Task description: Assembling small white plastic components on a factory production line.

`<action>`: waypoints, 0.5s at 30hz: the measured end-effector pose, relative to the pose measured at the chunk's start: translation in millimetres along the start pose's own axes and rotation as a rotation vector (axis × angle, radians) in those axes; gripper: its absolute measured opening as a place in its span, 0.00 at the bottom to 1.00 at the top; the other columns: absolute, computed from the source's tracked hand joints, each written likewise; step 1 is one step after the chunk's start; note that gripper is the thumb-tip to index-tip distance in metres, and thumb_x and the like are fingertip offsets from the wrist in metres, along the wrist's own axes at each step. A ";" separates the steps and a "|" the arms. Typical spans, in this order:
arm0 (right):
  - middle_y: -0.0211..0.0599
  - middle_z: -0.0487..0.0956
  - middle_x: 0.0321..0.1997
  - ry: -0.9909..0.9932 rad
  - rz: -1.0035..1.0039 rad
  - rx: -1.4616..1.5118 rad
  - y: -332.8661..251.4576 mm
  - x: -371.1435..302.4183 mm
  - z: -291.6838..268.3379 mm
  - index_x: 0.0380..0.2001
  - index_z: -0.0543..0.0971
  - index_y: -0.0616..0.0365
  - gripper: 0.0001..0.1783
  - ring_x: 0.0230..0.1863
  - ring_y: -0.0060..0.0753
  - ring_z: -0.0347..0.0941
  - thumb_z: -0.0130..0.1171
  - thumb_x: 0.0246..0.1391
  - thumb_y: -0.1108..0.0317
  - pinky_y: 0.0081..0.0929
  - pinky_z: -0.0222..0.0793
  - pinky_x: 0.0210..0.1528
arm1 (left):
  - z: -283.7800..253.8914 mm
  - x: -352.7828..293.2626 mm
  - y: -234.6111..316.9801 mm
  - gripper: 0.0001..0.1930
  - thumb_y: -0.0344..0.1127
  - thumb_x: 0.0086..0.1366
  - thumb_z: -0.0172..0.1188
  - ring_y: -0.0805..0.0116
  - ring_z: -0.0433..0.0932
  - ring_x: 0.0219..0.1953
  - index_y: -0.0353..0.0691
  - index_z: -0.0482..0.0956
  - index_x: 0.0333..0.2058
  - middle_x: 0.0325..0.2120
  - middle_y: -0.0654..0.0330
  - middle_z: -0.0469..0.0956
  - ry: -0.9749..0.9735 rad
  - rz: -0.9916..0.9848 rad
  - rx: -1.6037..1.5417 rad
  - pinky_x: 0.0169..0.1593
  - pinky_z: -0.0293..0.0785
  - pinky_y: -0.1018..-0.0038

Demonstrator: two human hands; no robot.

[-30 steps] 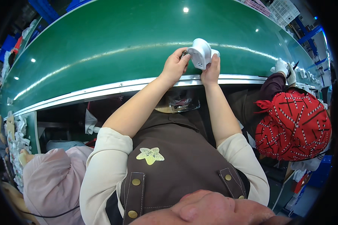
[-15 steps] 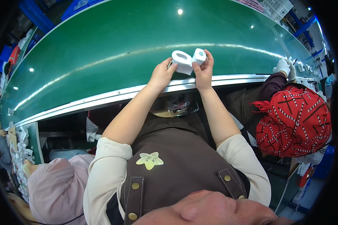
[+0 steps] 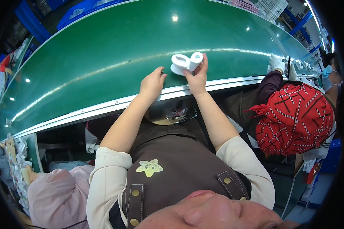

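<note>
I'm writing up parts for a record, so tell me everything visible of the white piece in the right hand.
The white piece looks like smooth, hard plastic. Its left portion has an oval rim around a recess, with a wider edge beneath; beside it a rounded stub ends in a small blue-green spot. The right hand grips it over the green table, recess upward. Whether it touches the table is unclear.

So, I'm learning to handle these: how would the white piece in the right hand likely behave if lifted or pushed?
The white piece is probably stiff: its outline looks crisp, with no sag in the right hand. It may be fairly light, since that hand alone holds it. Its smooth, rounded surface could make it somewhat slippery.
</note>
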State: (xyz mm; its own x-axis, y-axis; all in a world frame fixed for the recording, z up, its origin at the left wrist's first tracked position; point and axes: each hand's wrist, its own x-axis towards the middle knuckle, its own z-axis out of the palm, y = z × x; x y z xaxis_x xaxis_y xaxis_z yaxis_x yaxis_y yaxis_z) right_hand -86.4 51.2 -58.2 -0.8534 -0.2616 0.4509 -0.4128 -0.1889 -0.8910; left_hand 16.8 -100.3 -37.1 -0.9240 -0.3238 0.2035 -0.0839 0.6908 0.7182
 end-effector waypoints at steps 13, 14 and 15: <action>0.53 0.56 0.60 0.261 -0.655 -0.775 -17.1 -11.6 5.6 0.55 0.58 0.63 0.37 0.62 0.54 0.51 0.55 0.35 0.78 0.43 0.47 0.62 | 0.2 -10.0 -3.0 0.15 0.38 0.62 0.51 0.54 0.76 0.36 0.40 0.69 0.47 0.35 0.53 0.76 0.093 0.245 0.030 0.39 0.72 0.64; 0.49 0.62 0.55 0.152 -0.660 -0.764 -17.5 -20.5 13.1 0.53 0.61 0.62 0.35 0.58 0.52 0.56 0.56 0.36 0.76 0.43 0.50 0.60 | 0.0 -8.9 -4.1 0.16 0.36 0.62 0.51 0.53 0.76 0.37 0.40 0.68 0.48 0.37 0.52 0.75 0.113 0.255 -0.030 0.39 0.72 0.64; 0.46 0.67 0.50 -0.008 -0.607 -0.590 -28.6 -24.7 23.9 0.49 0.67 0.60 0.28 0.53 0.48 0.62 0.56 0.38 0.75 0.41 0.55 0.56 | 0.8 -8.4 -5.7 0.16 0.36 0.62 0.51 0.53 0.76 0.37 0.40 0.68 0.48 0.37 0.52 0.75 0.108 0.262 -0.038 0.39 0.72 0.64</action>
State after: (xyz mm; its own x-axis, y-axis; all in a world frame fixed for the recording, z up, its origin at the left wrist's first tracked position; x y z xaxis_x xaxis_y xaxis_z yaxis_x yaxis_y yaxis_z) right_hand -45.9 40.5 -42.7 -0.4288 -0.2819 0.8583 -0.8991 0.2261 -0.3749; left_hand 24.7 -101.0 -43.4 -0.8671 -0.2056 0.4537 0.1685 0.7361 0.6556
